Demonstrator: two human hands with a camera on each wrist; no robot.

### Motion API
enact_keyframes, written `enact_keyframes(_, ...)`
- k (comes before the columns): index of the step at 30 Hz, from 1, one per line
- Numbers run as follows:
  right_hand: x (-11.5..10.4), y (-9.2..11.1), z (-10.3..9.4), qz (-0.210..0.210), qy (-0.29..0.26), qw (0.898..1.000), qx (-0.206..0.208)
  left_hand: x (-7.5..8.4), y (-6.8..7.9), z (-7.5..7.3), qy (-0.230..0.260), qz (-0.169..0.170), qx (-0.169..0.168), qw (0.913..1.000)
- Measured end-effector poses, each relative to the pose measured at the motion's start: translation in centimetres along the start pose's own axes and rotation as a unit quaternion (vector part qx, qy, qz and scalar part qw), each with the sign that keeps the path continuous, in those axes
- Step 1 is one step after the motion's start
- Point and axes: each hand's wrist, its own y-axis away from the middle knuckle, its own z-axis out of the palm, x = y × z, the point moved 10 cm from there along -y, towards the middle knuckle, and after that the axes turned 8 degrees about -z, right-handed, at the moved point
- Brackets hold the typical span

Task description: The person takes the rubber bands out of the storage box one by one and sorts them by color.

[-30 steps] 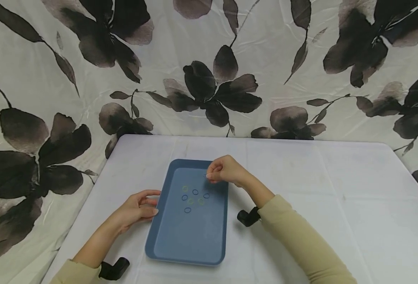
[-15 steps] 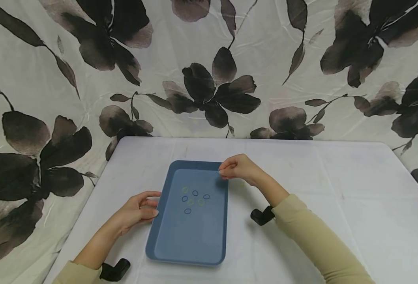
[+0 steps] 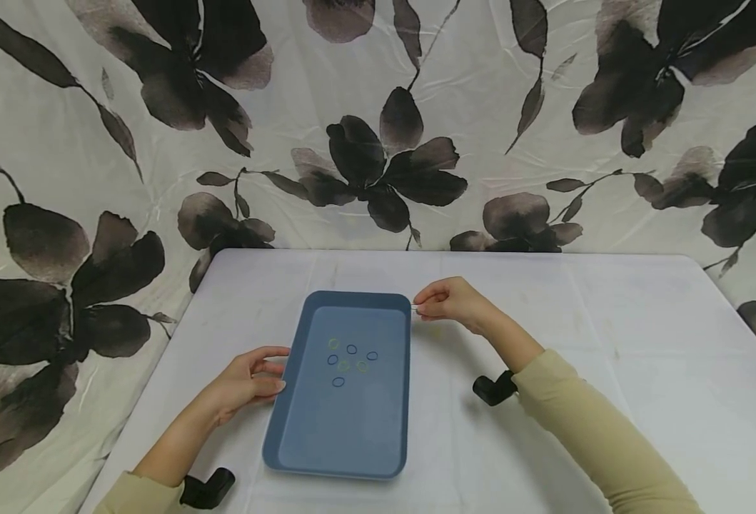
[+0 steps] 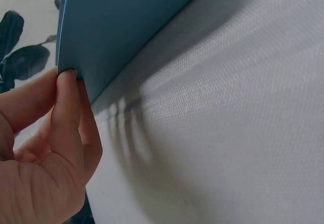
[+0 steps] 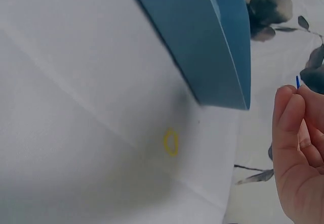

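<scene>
Thumb and forefinger of the right hand (image 3: pixel 457 303) meet tight on a thin blue band (image 5: pixel 298 83), seen nearly edge-on, so whether it makes a full ring is hard to call. Here's the crux: it juts towards the blue tray (image 3: pixel 339 435), just off the tray's right side by the far corner, and the right wrist view shows a clear gap between them. Below those fingers, right of the tray, a yellow ring (image 5: pixel 175 145) lies on the white cloth (image 3: pixel 545 357), the right hand much the nearer. Over on the tray's left side, the left hand (image 3: pixel 251 375) touches the wall, thumb and fingers loosely spread. Long axis of the tray runs near to far; inside, around its middle, lie four blue rings (image 3: pixel 352 354) and three yellow rings (image 3: pixel 362 370). Beyond the tray, a flowered backdrop (image 3: pixel 365 171). Brands, labels, writing? None readable.
</scene>
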Motion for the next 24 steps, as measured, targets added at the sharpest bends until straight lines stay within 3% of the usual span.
enact_keyframes(24,2.6,1.9,-3.4,0.009,0.009,1.0,0.009,-0.1,-0.1,-0.1,0.003,-0.006,0.002,1.0)
